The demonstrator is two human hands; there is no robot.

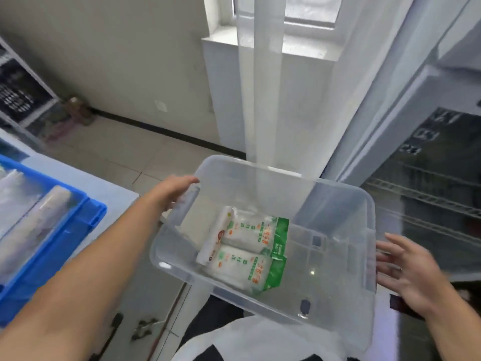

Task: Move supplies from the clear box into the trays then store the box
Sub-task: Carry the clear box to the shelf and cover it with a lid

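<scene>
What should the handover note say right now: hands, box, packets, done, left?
Left hand: gripping the left rim of the clear box.
Right hand: open, fingers spread at the right rim, not clearly gripping.
Box: held in the air, tilted, in front of a glass-door fridge.
Packets: green-and-white ones lie in the box, at least two.
Blue tray: at left on the table, already holds wrapped items.
Left: move the packets to the trays, then store the box.

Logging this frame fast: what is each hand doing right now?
Left hand: closed on the clear box at its left rim.
Right hand: open, fingers spread by the box's right end, holding nothing.
</scene>
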